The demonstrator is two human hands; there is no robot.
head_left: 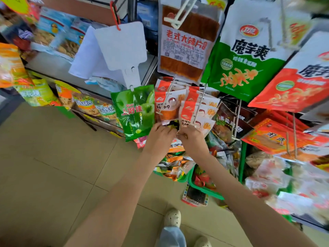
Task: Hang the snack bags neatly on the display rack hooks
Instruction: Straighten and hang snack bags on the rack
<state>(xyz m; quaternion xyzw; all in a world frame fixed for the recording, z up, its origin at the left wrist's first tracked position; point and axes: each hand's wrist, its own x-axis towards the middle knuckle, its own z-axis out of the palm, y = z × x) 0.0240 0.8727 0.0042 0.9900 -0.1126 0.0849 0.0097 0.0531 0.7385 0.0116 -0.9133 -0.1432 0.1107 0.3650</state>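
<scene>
— Tiled shop floor [53, 157] below, packed shelves behind. How full is the display rack [237, 120]?

— Mostly full, I'd say. Big bags hang along its top edge: a brown bag [187, 47] and a green-and-white bag [245, 56]. Lower down, orange-and-white bags [170, 104] sit in rows on the thin hooks [164, 102], and a green apple bag [135, 113] hangs at the left edge.

— So what's left?

— Plenty, judging by the green basket [204, 188] at the foot of the rack. Loose packets [174, 164] are heaped in it and beside it, none of them hung yet.

— And the one being handled?

— A small dark bag [171, 125], just under the orange-and-white rows at the rack's lower left. It isn't on a hook that I can see.

— Fingers?

— The left hand [160, 135] has its fingers curled, pinching the bag's top. The right hand [193, 139] meets it from the other side, fingers bunched together at the bag's corner, seemingly pinching it too. The fingertips are partly hidden, so I can't tell exactly where they grip.
</scene>
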